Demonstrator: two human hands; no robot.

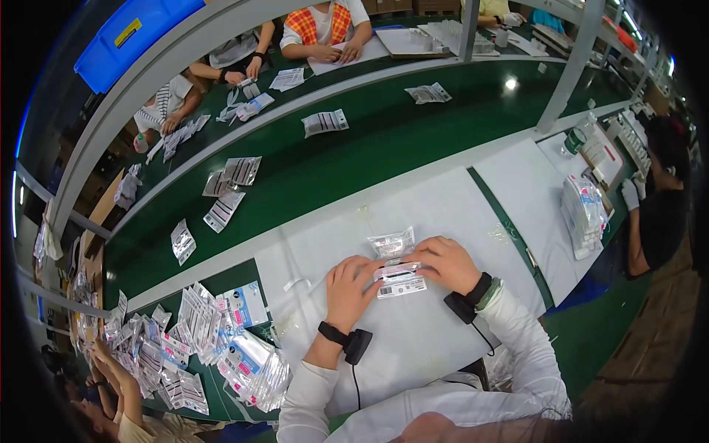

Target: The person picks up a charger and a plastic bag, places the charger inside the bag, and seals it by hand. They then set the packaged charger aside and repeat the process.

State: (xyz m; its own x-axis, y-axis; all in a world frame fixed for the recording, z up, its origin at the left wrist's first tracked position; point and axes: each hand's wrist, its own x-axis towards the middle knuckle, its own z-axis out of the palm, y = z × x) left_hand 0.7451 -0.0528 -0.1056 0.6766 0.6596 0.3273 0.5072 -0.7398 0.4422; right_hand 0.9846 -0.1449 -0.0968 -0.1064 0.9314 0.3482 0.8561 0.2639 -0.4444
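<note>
One packet [401, 272] is being worked on at mid-mat; it is laid flat on the white mat [421, 347], silver end far, white-and-pink end near. Whether it is made of one piece or two cannot be told. By the look of it, this packet is only partway handled: it has not been let go. Loose packets [325, 123] are spread along the green belt [354, 177] on the far side, probably finished with here. Plenty seems to be left: a big pile [255, 365] is heaped on the left, and a stack [583, 214] is set on the right; which of these has been dealt with is not shown.

Grip: the packet's left edge is pinched lightly by the left hand [351, 286], thumb near, fingertips far. Its right edge is pinched by the right hand [449, 267] in much the same way, fingers bent and closed in. Fingertips are brought near each other over the packet's middle, not touching. Pressure cannot be judged. Nothing else is held.
</note>
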